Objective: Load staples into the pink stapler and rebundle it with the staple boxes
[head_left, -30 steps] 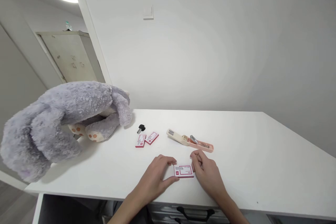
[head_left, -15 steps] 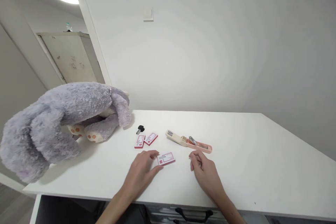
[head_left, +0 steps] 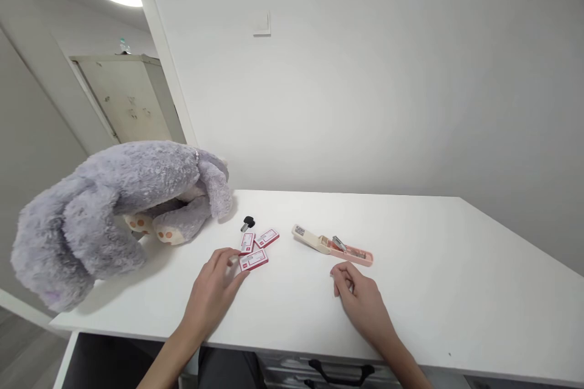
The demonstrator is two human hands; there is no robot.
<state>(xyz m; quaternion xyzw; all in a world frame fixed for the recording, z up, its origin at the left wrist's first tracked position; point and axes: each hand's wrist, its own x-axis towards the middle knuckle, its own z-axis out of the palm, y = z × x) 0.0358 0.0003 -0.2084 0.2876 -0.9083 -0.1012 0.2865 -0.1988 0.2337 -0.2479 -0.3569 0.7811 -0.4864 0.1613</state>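
Note:
My left hand (head_left: 213, 287) has its thumb and fingers around the left end of a small red-and-white staple box (head_left: 254, 259) lying flat on the table. Two similar boxes sit just behind it: one staple box (head_left: 247, 243) close to my fingertips, another staple box (head_left: 267, 237) angled to its right. Loosely curled, my right hand (head_left: 357, 295) rests on the tabletop with nothing visible in it. Just beyond that hand lies a cream-and-pink stapler (head_left: 335, 245), folded wide open with a metal part sticking up from its pink base.
A black-headed key (head_left: 247, 223) lies behind the boxes. At the left, a large grey-purple plush toy (head_left: 132, 179) covers that end of the white table (head_left: 438, 279). The wall (head_left: 347, 85) borders the back edge. A drawer handle (head_left: 341, 374) shows below the front edge.
My left hand has moved left with the staple box, bringing it up close to the other two. The right hand has stayed nearly still. The view has shifted slightly.

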